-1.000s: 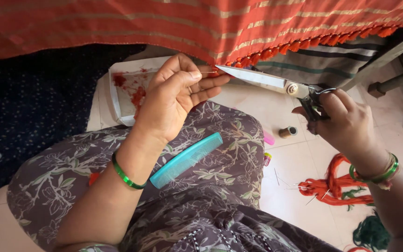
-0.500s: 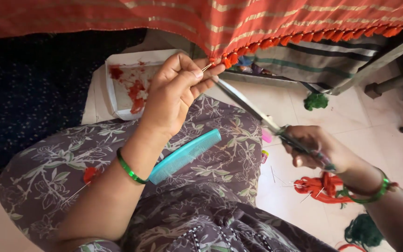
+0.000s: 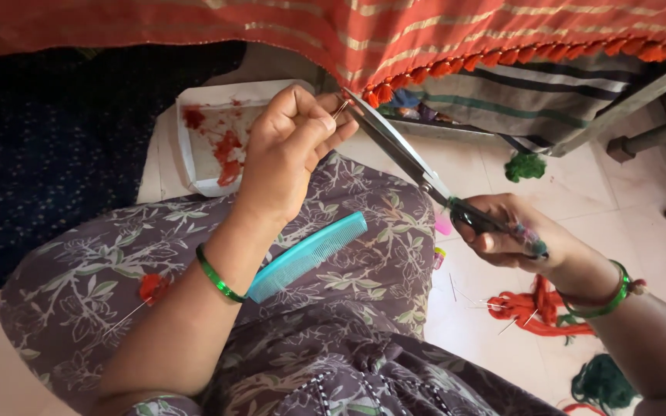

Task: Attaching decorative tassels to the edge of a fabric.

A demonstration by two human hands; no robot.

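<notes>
My left hand (image 3: 290,142) pinches a thin strand at the orange fringe (image 3: 502,58), fingers bunched tight at twelve o'clock. My right hand (image 3: 506,231) is closed around the scissors' (image 3: 425,173) handles at three o'clock; since half a second ago it has risen a little, and the blades still reach up to the pinch point. The teal comb (image 3: 306,256) lies unmoved on my lap, and the white tray (image 3: 186,158) sits at eleven o'clock.

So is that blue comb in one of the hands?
No, the comb lies on the lap, while the right hand holds scissors and the left hand pinches thread.
</notes>
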